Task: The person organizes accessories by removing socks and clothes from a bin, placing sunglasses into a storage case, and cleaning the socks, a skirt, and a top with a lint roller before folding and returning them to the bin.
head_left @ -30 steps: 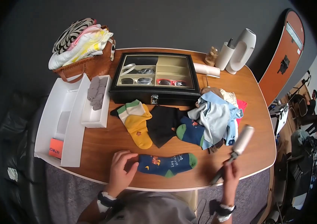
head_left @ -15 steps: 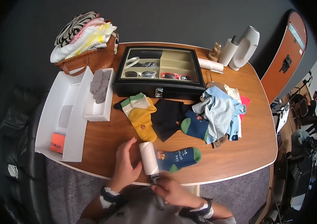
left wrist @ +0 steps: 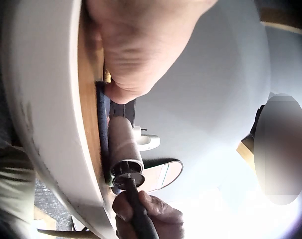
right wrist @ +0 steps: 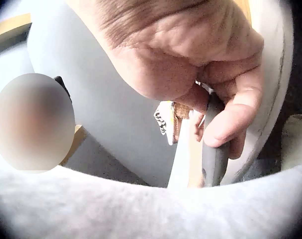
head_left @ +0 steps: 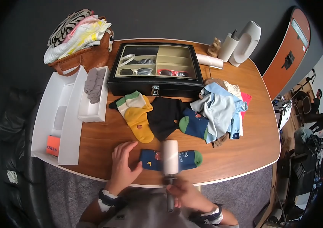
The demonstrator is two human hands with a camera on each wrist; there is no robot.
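A navy sock (head_left: 188, 162) with a green heel and toe lies flat near the front edge of the table. Over its middle is a lint roller (head_left: 170, 156) with a pale paper roll, blurred by motion. My right hand (head_left: 187, 195) grips its dark handle; in the right wrist view the fingers curl round that handle (right wrist: 215, 139). At the sock's cuff end rests my left hand (head_left: 123, 167), fingers relaxed and spread, thumb tip right at the cuff. The left wrist view shows the roll close above the sock.
Behind lie yellow socks (head_left: 138, 121), a black cloth (head_left: 165, 116), another navy sock (head_left: 193, 123) and a light-blue garment (head_left: 218, 110). A glasses case (head_left: 131, 88) stands at the back. White boxes (head_left: 74, 133) line the left, beside a brown basket (head_left: 81, 60) of folded cloth.
My right hand has brought the lint roller from the right side over to the sock's cuff end, then rightward to its middle. The left hand has stayed by the cuff.
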